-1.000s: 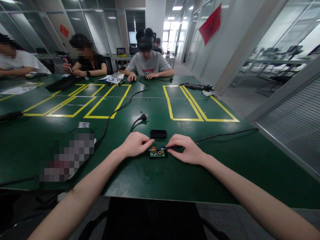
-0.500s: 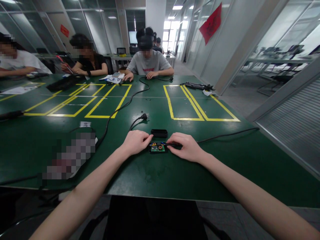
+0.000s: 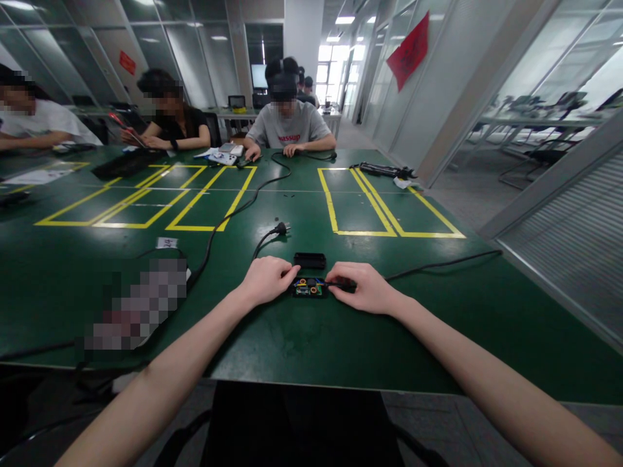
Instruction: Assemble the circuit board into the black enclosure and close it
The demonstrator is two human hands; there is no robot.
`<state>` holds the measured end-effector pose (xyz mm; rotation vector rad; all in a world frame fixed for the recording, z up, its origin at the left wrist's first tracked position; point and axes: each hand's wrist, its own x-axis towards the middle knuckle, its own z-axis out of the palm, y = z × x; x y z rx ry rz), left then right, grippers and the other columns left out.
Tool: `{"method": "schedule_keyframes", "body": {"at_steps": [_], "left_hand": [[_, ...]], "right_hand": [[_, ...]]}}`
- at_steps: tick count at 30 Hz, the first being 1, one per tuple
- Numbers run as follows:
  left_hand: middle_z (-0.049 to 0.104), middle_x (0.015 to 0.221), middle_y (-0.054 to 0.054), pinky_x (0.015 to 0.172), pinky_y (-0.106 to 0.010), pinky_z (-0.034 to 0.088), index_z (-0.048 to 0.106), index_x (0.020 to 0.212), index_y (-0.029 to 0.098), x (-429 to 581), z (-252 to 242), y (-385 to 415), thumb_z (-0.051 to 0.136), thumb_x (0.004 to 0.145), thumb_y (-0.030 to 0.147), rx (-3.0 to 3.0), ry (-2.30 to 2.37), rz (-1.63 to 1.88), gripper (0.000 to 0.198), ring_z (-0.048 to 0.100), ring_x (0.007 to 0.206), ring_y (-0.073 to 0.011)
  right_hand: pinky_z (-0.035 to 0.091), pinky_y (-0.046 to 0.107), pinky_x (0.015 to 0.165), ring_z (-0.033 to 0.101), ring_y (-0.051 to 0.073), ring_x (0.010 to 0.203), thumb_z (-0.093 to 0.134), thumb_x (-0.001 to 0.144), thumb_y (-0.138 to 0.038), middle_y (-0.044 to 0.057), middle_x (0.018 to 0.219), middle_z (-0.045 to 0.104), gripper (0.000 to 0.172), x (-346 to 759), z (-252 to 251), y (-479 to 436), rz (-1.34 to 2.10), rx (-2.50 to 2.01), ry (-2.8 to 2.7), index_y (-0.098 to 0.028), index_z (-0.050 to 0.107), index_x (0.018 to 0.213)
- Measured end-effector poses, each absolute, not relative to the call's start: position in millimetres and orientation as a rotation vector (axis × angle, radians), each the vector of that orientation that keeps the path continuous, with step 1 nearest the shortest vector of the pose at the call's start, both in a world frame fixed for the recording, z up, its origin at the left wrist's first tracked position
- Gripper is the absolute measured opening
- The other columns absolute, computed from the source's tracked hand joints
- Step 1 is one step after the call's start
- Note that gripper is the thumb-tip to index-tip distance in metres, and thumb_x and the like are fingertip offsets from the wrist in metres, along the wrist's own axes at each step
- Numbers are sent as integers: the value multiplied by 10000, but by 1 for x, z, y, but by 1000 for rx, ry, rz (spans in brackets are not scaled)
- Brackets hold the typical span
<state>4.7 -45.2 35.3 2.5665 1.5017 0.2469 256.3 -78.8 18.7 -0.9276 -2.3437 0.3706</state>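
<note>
Between my hands lies an open black case half [image 3: 310, 296] on the green table. Inside it sits a small circuit board [image 3: 307, 290] with copper coils and coloured wires. My left hand [image 3: 267, 279] is closed at the case's left end, thumb at its edge; what the fingers grip there is hidden. From behind that hand a short cord runs to a black plug [image 3: 280, 228]. My right hand [image 3: 363, 287] pinches a black cable [image 3: 343, 284] at the case's right end. Just behind the case rests the matching black cover [image 3: 310, 261], apart from both hands.
A power strip [image 3: 146, 301], partly blurred out, lies at left, its cord crossing the table. Yellow tape rectangles [image 3: 365, 232] mark the table [image 3: 302, 344]. A folded black tripod-like object [image 3: 382, 170] lies at the far right. Several people sit across the table.
The circuit board looks lower and flatter in the case than before, with less green showing. My right hand has shifted slightly with the cable. My left hand has barely moved.
</note>
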Motion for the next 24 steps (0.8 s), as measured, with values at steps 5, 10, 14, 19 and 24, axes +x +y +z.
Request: {"method": "schedule_keyframes", "body": {"at_steps": [5, 10, 14, 19, 24], "left_hand": [[709, 705, -66, 589, -299, 280, 684, 638, 201, 3, 33, -44, 423, 1009, 421, 2574, 1454, 281, 504, 630, 687, -208], [687, 666, -58, 565, -293, 243, 645, 601, 203, 3, 28, -42, 450, 993, 420, 2581, 1417, 328, 488, 608, 650, -202], [663, 647, -54, 579, -284, 273, 618, 594, 202, 3, 27, -42, 462, 992, 411, 2574, 1425, 352, 476, 605, 659, -203], [665, 745, -43, 619, -285, 352, 630, 695, 200, 1, 28, -41, 468, 1007, 406, 2520, 1437, 488, 408, 603, 707, -202], [708, 1010, -53, 814, -311, 489, 694, 1043, 209, -2, 24, -36, 539, 976, 345, 2418, 1468, 714, 216, 648, 931, -213]], "right_hand": [[495, 266, 651, 642, 152, 689, 576, 965, -233, 36, 796, 692, 159, 254, 18, -78, 423, -906, -2338, -196, 678, 848], [527, 312, 720, 665, 189, 769, 570, 991, -267, 63, 840, 716, 209, 251, 18, -77, 412, -876, -2346, -203, 688, 831], [523, 303, 676, 652, 180, 731, 609, 971, -283, 52, 825, 699, 164, 252, 17, -77, 424, -920, -2328, -208, 695, 852], [543, 347, 768, 675, 199, 824, 617, 977, -333, 69, 964, 719, 151, 254, 10, -72, 339, -1023, -2253, -214, 705, 1005], [496, 525, 994, 613, 298, 1178, 517, 1027, -316, 132, 1292, 697, 318, 256, -4, -60, 201, -1159, -2203, -219, 682, 1280]]}}
